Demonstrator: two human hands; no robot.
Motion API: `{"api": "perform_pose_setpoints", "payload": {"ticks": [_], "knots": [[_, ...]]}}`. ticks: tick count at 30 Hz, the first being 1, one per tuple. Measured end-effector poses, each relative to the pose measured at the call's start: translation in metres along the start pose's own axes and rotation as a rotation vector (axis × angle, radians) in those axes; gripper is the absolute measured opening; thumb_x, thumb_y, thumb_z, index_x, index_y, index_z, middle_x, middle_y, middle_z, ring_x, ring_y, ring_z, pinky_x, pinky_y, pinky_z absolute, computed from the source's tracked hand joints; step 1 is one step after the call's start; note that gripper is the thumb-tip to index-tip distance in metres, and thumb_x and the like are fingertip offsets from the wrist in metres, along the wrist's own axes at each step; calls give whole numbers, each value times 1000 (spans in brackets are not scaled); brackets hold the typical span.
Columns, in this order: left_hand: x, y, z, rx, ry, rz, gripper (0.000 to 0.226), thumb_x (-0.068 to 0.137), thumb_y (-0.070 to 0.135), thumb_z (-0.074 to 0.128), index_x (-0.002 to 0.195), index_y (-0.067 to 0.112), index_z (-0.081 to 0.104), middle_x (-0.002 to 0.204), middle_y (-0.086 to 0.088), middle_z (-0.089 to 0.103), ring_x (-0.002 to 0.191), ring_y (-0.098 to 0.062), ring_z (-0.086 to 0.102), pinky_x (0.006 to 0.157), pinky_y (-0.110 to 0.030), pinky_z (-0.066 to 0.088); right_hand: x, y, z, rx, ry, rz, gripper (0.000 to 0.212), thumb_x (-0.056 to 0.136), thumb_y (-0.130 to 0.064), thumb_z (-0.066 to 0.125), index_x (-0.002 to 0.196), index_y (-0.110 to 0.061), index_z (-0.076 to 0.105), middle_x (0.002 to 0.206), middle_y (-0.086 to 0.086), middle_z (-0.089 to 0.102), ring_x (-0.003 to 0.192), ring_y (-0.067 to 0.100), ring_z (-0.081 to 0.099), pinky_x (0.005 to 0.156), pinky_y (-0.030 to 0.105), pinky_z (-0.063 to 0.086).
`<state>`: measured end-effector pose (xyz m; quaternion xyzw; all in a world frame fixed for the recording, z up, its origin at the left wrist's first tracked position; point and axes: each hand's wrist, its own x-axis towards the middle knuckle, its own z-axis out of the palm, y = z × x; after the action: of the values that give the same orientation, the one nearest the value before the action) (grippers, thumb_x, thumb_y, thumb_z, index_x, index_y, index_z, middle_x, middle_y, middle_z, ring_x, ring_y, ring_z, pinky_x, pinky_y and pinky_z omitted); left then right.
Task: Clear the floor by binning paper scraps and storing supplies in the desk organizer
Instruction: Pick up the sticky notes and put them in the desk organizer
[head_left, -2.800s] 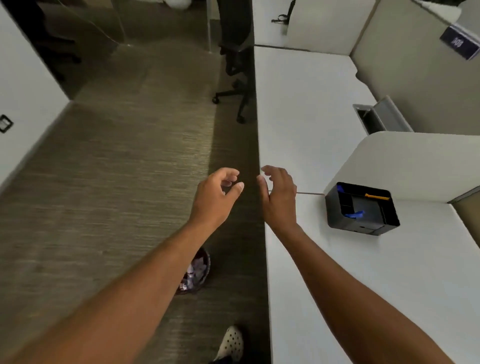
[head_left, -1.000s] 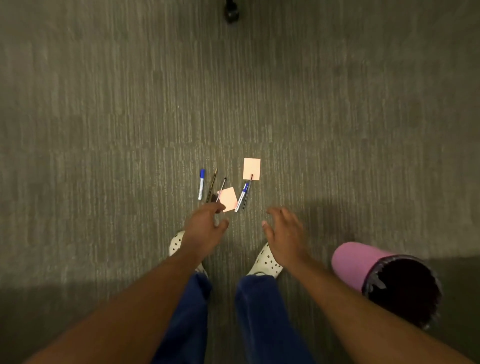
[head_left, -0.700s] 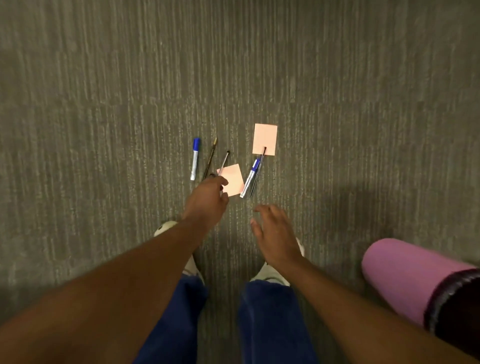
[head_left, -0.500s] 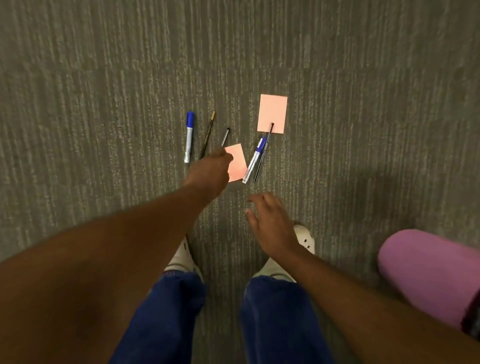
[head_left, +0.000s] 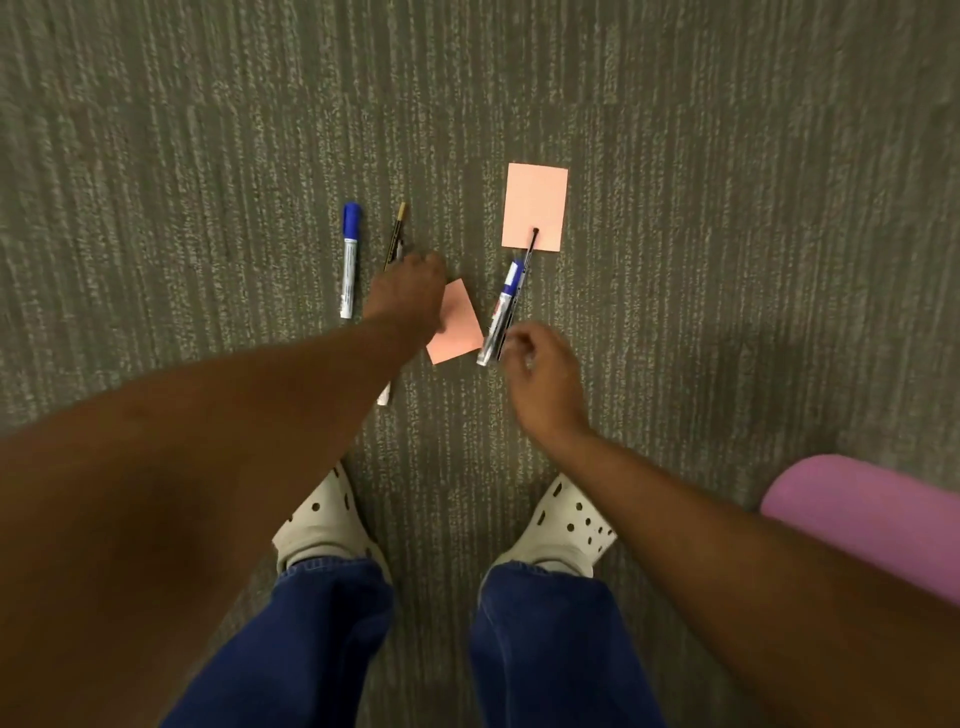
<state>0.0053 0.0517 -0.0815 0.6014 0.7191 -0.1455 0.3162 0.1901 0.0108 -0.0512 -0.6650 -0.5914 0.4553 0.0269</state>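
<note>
On the carpet lie a blue-capped marker (head_left: 349, 260), a thin black-and-gold pen (head_left: 396, 236), a small pink paper scrap (head_left: 460, 327) and a larger pink paper (head_left: 535, 207). A second blue marker (head_left: 501, 312) lies beside a thin black pen (head_left: 529, 249) whose tip rests on the larger paper. My left hand (head_left: 408, 291) is down between the gold pen and the scrap, its fingers hidden. Another pen's white end (head_left: 383, 399) pokes out under that forearm. My right hand (head_left: 540, 374) hovers with curled fingers at the second marker's near end, holding nothing.
A pink waste bin (head_left: 872, 519) lies on its side at the right edge, by my right forearm. My two white clogs (head_left: 322, 525) stand just behind the scattered items. Grey carpet stretches all around.
I have turned from the desk and bent to the floor. My left hand has slid forward over the pen beside the scrap, and my right hand has moved up to the second marker's near end.
</note>
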Motion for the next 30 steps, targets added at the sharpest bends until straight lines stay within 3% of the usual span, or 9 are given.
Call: {"api": "perform_pose_setpoints", "payload": {"ticks": [2,4,9,11,14,19,22,24,30], "knots": [[-3,-4,-2,-65,10,-14,50,79,23,87,119,5,65,124,-19,66,117,-41,62,90,-49,53,39,-15,-9,69,89,94,10,104,-15,55,106,-14,64,106,3,66,87,14,62,71,33,52],[-7,-11,5,-142,61,-77,37,83,26,82,114,9,70,118,-16,68,117,-40,58,88,-48,51,78,-31,-22,92,177,160,8,102,-15,58,109,-14,63,110,4,69,84,9,62,68,27,49],[-48,-24,2,-345,378,-80,9,85,21,72,92,26,71,96,3,71,102,-28,60,86,-42,49,149,-57,-37,-127,150,184,56,91,-28,79,135,-5,52,137,13,62,122,28,64,101,36,52],[-66,-23,0,-558,410,-88,7,87,17,72,86,24,69,84,8,68,85,-19,62,78,-32,48,163,-59,-35,-142,159,234,73,83,-33,86,139,-5,48,141,13,60,127,28,62,105,37,52],[-84,-19,-1,-851,389,-166,9,86,12,72,92,18,73,86,8,68,74,0,59,66,-8,39,169,-60,-29,-140,207,288,82,74,-35,93,138,-7,49,140,11,63,126,27,64,105,37,53],[-84,-9,-4,-1256,343,-331,25,86,7,67,110,8,71,87,2,73,56,6,58,50,-9,39,175,-54,-28,64,206,343,54,76,-24,92,119,-9,65,124,9,74,107,23,73,90,34,60],[-82,3,-11,-1373,353,-343,31,86,0,67,116,7,68,86,6,74,63,4,65,54,-14,48,174,-47,-37,64,162,351,22,83,-16,86,82,-15,64,116,13,76,97,24,73,87,36,62],[-79,9,-16,-1375,362,-348,31,86,-2,70,115,10,68,91,4,75,72,-2,70,61,-19,54,173,-42,-38,119,125,362,31,85,-10,83,70,-21,58,105,13,76,87,23,70,86,37,62],[-94,27,-51,-1425,402,-306,27,88,6,77,113,14,73,100,2,78,93,-10,75,84,-25,60,139,-64,-72,404,189,199,33,93,-3,72,75,-23,53,96,9,65,88,21,60,79,35,52]]}}
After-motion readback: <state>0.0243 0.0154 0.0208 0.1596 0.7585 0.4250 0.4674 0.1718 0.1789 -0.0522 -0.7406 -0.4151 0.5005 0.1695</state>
